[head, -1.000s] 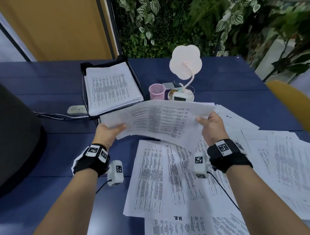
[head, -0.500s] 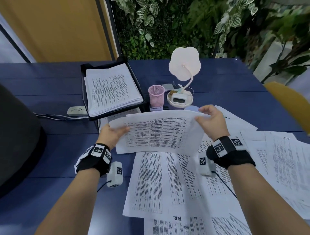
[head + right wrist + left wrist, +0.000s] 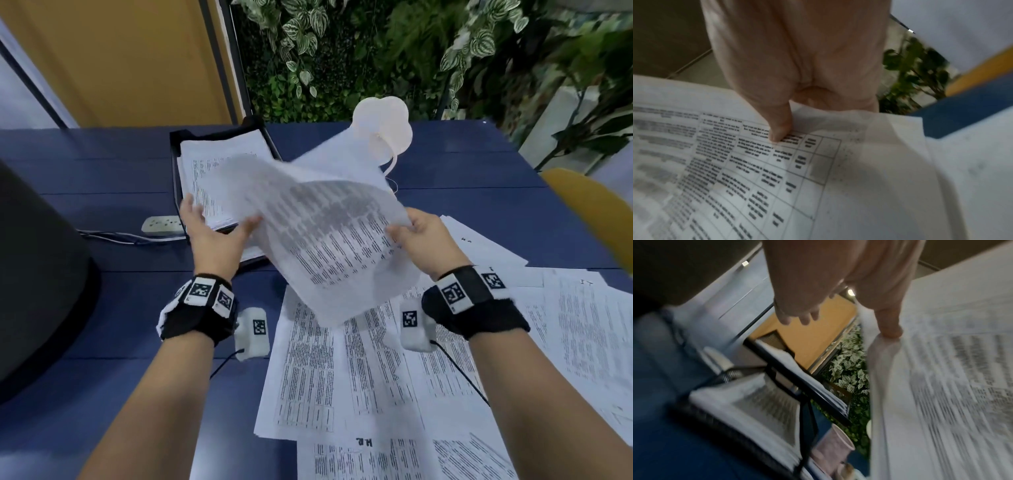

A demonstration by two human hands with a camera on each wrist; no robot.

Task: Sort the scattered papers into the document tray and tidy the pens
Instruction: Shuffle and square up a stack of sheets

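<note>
Table [image 3: 445, 178]: the blue table carried many printed loose papers [image 3: 376, 377] scattered near the person, well short of sorted.
Document tray [image 3: 219, 132]: the black tray stood at the far left, its top tier already stacked with sheets.
Held sheaf [image 3: 329, 240]: a blurred sheaf hung in the air, tilted, between tray and loose papers.
Right hand [image 3: 421, 240]: thumb and fingers pinched the sheaf's right edge.
Left hand [image 3: 212, 236]: fingers were spread, the thumb touching the sheaf's left edge; a firm grip could not be confirmed.
Advice: the person should probably square the sheaf's edges, level it, then slide it onto the stack.
</note>
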